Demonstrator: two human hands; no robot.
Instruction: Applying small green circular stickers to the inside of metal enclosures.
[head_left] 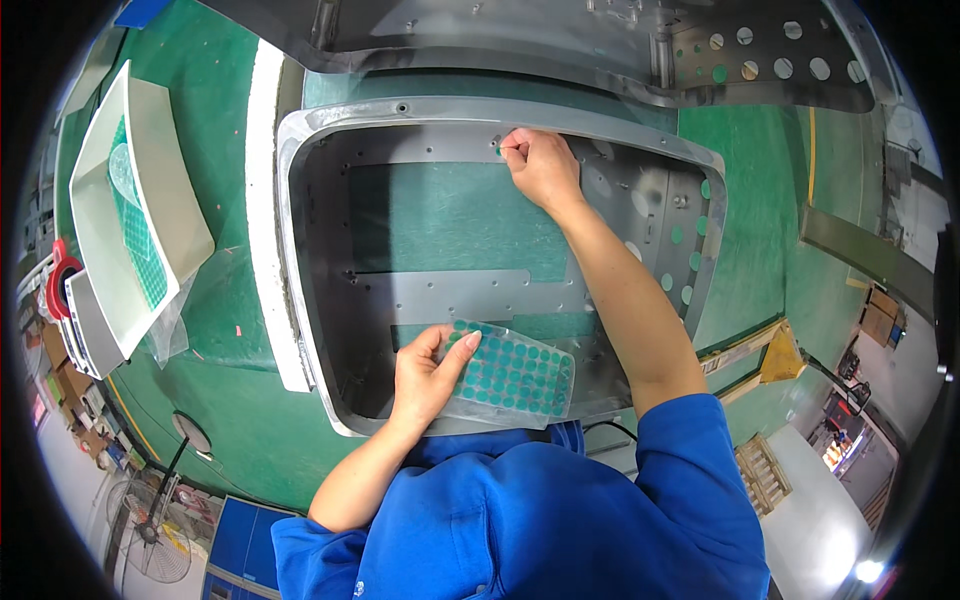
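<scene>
My left hand (428,372) pinches the corner of a clear sheet of round green stickers (515,372), thumb on top, over the near edge of a grey metal housing (296,150). The housing is a large open frame with rounded corners, cut-outs and small studs. At its far inner wall, my right hand (540,165) has its thumb and forefinger pressed together on a small green sticker (499,151), next to a stud. Only a sliver of that sticker shows; whether it touches the metal I cannot tell. Several green dots (677,235) sit on the housing's right wall.
Left of the housing, a white bin (175,180) holds more green sticker sheets (140,240). Red-handled scissors (62,275) are beside it. Another grey metal part (500,40) with round holes lies beyond the housing. A yellow-ended frame (780,355) stands at the right.
</scene>
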